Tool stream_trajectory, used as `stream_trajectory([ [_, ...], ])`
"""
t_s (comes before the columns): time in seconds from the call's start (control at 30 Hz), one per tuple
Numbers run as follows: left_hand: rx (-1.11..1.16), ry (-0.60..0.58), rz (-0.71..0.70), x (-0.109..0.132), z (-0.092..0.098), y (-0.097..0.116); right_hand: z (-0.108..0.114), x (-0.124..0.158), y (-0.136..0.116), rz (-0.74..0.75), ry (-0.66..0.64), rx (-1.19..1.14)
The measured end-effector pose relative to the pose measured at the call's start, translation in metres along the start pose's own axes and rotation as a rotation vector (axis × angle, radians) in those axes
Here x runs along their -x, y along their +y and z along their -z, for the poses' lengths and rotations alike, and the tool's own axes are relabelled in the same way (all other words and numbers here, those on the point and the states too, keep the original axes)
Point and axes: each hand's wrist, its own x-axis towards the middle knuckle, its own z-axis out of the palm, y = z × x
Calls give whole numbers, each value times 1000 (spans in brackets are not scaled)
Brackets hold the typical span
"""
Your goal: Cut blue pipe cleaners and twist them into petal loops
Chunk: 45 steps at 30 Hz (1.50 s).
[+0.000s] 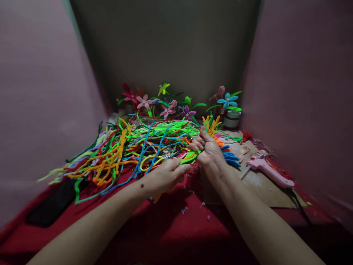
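Note:
My right hand (209, 149) is closed around a bundle of pipe cleaners; its yellow-orange ends (211, 124) stick up above the fist and green pieces (190, 157) come out below. My left hand (167, 175) pinches the lower green end of that bundle with fingers closed. Both hands hover over the red cloth (176, 224), just in front of a big heap of loose pipe cleaners (124, 147) in several colours. Blue looped pipe cleaners (231, 157) lie right beside my right hand.
Finished pipe-cleaner flowers (168, 105) stand at the back; a small jar (232, 118) holds a blue flower. A pink glue gun (268, 171) lies on a wooden board (261, 187) at right. A dark flat object (52, 206) lies at left. Pink walls close both sides.

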Motion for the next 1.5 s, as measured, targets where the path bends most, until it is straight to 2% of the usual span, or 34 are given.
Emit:
stream_trajectory([
  [0.07, 427, -180, 126, 3, 6, 1, 1, 1, -3, -73, -133, -65],
  [0.13, 691, -282, 170, 6, 9, 4, 1, 3, -7, -110, -214, -101],
  [0.27, 924, -397, 138, 9, 8, 7, -2, 8, -18, -90, -261, -133],
  [0.33, 1090, -511, 129, 8, 4, 7, -3, 9, -22, -83, -276, -152],
  [0.4, 1205, -569, 162, 9, 2, 5, -3, 9, -25, -79, -291, -171],
  [0.47, 1211, -555, 167, 13, 1, 4, -2, 9, -25, -100, -293, -175],
  [0.57, 1007, -394, 161, 26, 9, 9, -1, 7, -20, -105, -261, -163],
  [0.7, 505, -54, 158, 54, 39, 18, -1, 4, -7, -82, -120, -76],
  [0.83, 64, 410, 130, 80, 90, 11, 4, 2, 2, -87, -82, 2],
  [0.9, -87, 699, 135, 90, 120, 0, 8, 1, 6, -131, -53, 46],
  [0.93, -140, 799, 149, 93, 134, -6, 10, 1, 7, -152, -25, 66],
  [1.0, -223, 908, 176, 98, 161, -21, 12, 2, 10, -180, 32, 98],
  [1.1, -369, 932, 278, 98, 189, -44, 15, 1, 13, -206, 64, 139],
  [1.17, -581, 852, 420, 94, 199, -58, 17, 0, 15, -211, 58, 150],
  [1.23, -660, 809, 454, 86, 202, -69, 20, -1, 16, -211, 39, 150],
  [1.33, -760, 831, 400, 72, 192, -70, 23, -2, 19, -210, 15, 155],
  [1.4, -818, 823, 277, 62, 175, -61, 23, -3, 20, -214, 6, 163],
  [1.43, -762, 752, 213, 57, 164, -55, 23, -2, 20, -218, 7, 168],
  [1.5, -625, 504, 115, 47, 142, -45, 22, -2, 20, -224, 25, 179],
])
